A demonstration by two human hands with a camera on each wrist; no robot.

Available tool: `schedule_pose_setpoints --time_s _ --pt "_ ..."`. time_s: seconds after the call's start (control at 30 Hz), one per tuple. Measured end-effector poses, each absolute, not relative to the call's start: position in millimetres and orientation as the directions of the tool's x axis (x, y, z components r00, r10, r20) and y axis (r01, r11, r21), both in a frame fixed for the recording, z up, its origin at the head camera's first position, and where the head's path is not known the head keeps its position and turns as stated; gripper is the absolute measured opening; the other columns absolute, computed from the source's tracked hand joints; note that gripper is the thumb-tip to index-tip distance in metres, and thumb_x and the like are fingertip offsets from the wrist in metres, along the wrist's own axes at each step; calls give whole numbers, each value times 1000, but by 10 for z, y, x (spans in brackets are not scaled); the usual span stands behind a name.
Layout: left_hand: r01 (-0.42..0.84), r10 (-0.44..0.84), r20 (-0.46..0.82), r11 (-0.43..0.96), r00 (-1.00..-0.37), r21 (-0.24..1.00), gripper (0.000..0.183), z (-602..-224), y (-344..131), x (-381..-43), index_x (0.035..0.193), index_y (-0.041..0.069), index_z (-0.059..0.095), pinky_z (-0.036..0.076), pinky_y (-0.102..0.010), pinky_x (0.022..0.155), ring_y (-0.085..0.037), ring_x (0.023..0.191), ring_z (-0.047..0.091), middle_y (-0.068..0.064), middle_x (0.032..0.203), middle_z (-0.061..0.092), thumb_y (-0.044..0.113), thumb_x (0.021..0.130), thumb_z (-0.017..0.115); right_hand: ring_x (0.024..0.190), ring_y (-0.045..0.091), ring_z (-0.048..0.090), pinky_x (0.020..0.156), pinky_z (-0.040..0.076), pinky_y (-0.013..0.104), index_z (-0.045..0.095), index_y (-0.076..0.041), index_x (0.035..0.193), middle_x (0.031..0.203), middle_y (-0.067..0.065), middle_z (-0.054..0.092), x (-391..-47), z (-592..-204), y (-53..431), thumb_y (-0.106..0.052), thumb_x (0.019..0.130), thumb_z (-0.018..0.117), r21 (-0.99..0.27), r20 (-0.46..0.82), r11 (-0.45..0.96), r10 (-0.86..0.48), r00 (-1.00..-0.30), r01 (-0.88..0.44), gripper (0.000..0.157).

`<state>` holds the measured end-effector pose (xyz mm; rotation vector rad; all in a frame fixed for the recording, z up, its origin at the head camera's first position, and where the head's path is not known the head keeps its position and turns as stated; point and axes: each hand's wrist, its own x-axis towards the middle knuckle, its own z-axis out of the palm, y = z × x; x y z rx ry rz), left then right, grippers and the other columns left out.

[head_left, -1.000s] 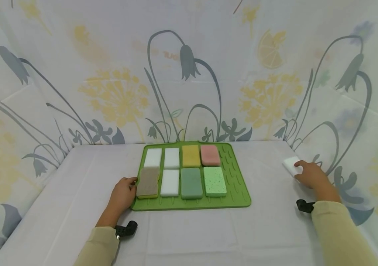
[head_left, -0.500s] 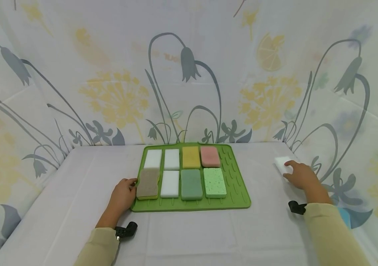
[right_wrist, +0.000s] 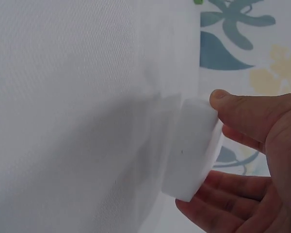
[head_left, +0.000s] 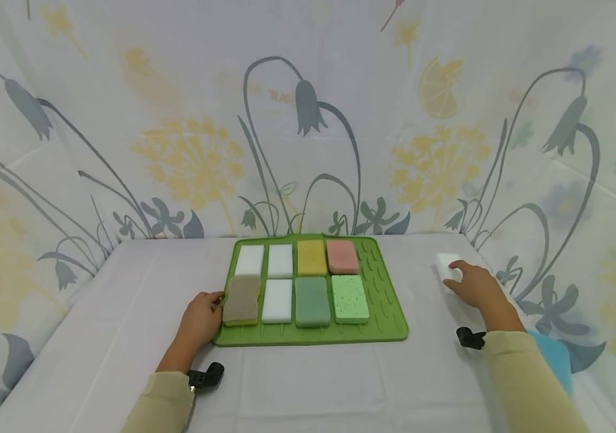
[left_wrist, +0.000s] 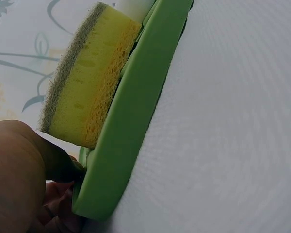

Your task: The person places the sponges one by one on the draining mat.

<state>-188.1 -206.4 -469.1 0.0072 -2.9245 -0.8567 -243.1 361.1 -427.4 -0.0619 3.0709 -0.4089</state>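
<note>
My left hand (head_left: 198,319) is at the left edge of a green drying mat (head_left: 386,288). In the left wrist view its thumb and fingers pinch the mat's raised rim (left_wrist: 131,111), just below a yellow scouring sponge (left_wrist: 89,77) with a grey-brown scrub layer. That sponge lies flat at the mat's front left corner in the head view. Off to the right, my right hand (head_left: 482,293) grips a white sponge block (right_wrist: 190,150) by its sides, thumb on one side and fingers on the other, close over the white cloth.
On the mat sit three more white sponges (head_left: 277,300), a yellow sponge (head_left: 311,257), a pink one (head_left: 342,257), a grey-green one (head_left: 311,302) and a speckled light green one (head_left: 350,299). A blue item (head_left: 554,361) lies partly behind the right sleeve. Patterned fabric stands behind.
My right hand has moved left toward the mat, carrying the white sponge. More of the blue item shows behind the right sleeve. The left hand stays at the mat's edge.
</note>
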Motion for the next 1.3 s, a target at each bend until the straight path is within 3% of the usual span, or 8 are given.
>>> schedule_pose_setpoints --time_s 0.8,1.3 --pt "24 -26 85 840 -996 543 37 -4697 -2078 -1886 126 -6 59 51 -49 85 -36 101 61 -23 110 62 5 93 49 111 51 55 89 46 60 49 2 135 127 34 56 -2511 -4214 3061 -36 95 56 -314 -6 947 -77 -997 -71 55" --pt "23 -29 89 842 -996 539 37 -4751 -2099 -1892 127 -4 59 51 -49 84 -33 100 61 -21 111 62 8 94 49 109 48 58 86 48 56 48 0 137 128 32 57 -2571 -4198 2790 -36 97 55 -349 -7 932 -108 -994 -99 54"
